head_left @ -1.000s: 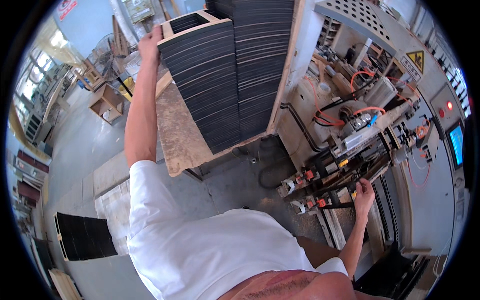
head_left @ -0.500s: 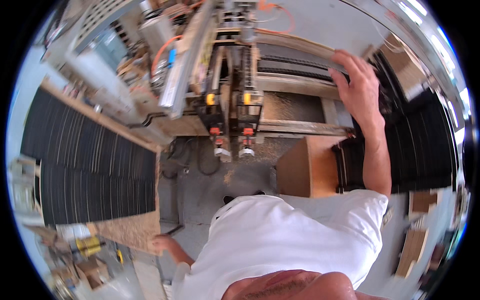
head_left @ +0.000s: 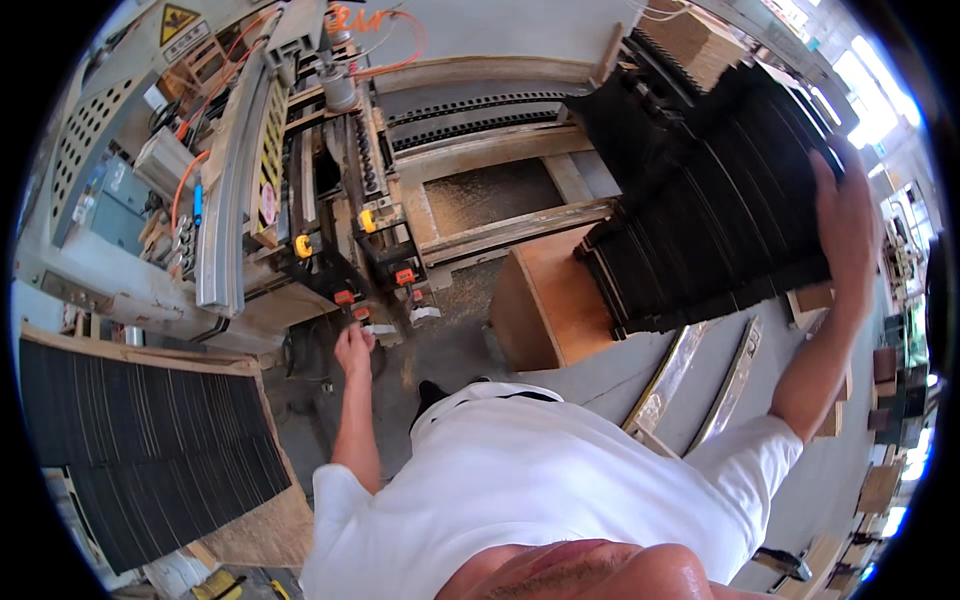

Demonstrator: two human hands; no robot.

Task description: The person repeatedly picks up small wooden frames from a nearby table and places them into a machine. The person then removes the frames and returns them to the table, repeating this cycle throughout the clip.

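Note:
My right hand point(head_left: 850, 210) is raised at the right end of a tall stack of thin black sheets point(head_left: 725, 205). Its thumb and fingers are apart, slightly smeared, at the stack's edge; whether they touch it I cannot tell. My left hand point(head_left: 355, 350) hangs in front of my body with its fingers curled and nothing visible in them. It is nearest to the front end of a machine with two rails, by a red clamp block point(head_left: 345, 298). A wooden box point(head_left: 560, 310) stands under the near left end of the black stack.
A second stack of black sheets point(head_left: 150, 430) lies at the left on a wooden board point(head_left: 265, 535). Behind the rails is a wooden frame point(head_left: 490, 235) with chains and sawdust. An aluminium beam point(head_left: 230, 220) slants at the left. Two long metal forks point(head_left: 670, 375) lie on the floor at the right.
My view has turned right, toward the right stack. My right hand has moved from above the frame to the stack's right edge. My left hand has come forward from the left board.

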